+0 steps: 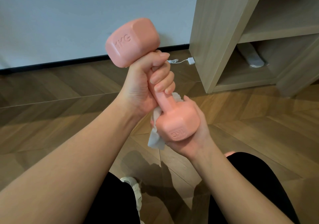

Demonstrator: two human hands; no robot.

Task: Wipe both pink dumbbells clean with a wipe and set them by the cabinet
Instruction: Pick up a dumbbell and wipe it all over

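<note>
Two bare forearms rise from the bottom edge, above black-clad legs and a white shoe planted on the wood-pattern floor. Left hand: fingers and thumb curled tightly round the upper part of the handle of a pink dumbbell, just below its upper head. The dumbbell is held in the air at a tilt, the upper head leaning left and away and the lower head towards the camera; both heads bear a raised "1KG" mark. The upper head is slightly blurred.

Right hand: cupped under and round the lower head, with a crumpled white wipe pressed between palm and dumbbell. The wipe shows at two places — a loose corner hanging at the left of the lower head and a fold emerging beside the handle near the fingertips.

Background: a pale wall with a dark skirting strip, and at right a light-wood open cabinet standing on the floor, well apart from the dumbbell. A grey object lies in its lowest compartment. A white adapter with its cable lies on the floor just beside the cabinet's left panel. A small pink shape shows above the right knee — what it is cannot be told.
</note>
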